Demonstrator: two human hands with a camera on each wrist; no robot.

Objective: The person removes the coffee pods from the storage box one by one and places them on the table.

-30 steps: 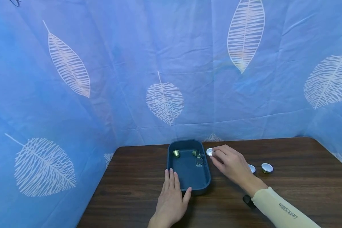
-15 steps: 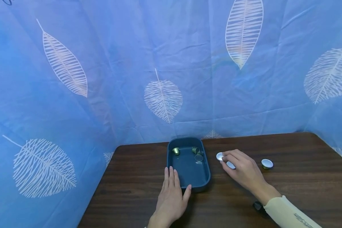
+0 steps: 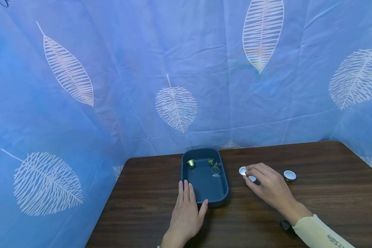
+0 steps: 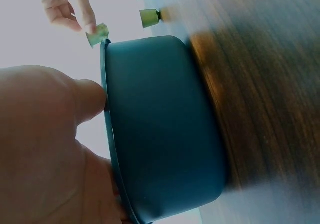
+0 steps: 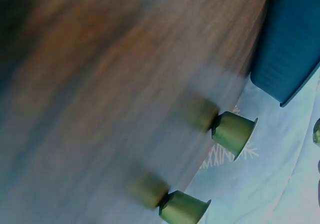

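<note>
My right hand (image 3: 268, 184) pinches a coffee capsule (image 3: 243, 171), white lid up, to the right of the blue tray (image 3: 207, 194). In the left wrist view this capsule (image 4: 98, 34) is green and raised to about the tray's rim height. Just beyond the right fingertips, a second capsule (image 3: 252, 178) is partly covered by the hand. A third capsule (image 3: 289, 175) stands farther right. My left hand (image 3: 185, 218) rests on the tray's near left corner, fingers straight along the left rim. In the left wrist view the thumb (image 4: 90, 99) touches the rim.
Inside the tray lie three gold-green capsules, one capsule (image 3: 190, 163) at the left and two at the right, including a tipped capsule (image 3: 215, 170). The dark wooden table (image 3: 136, 199) ends at a blue leaf-print cloth (image 3: 117, 86) behind.
My right hand has moved right, away from the tray's edge, with the capsule still pinched. It now overlaps the nearer standing capsule. The left hand stays at the tray's corner.
</note>
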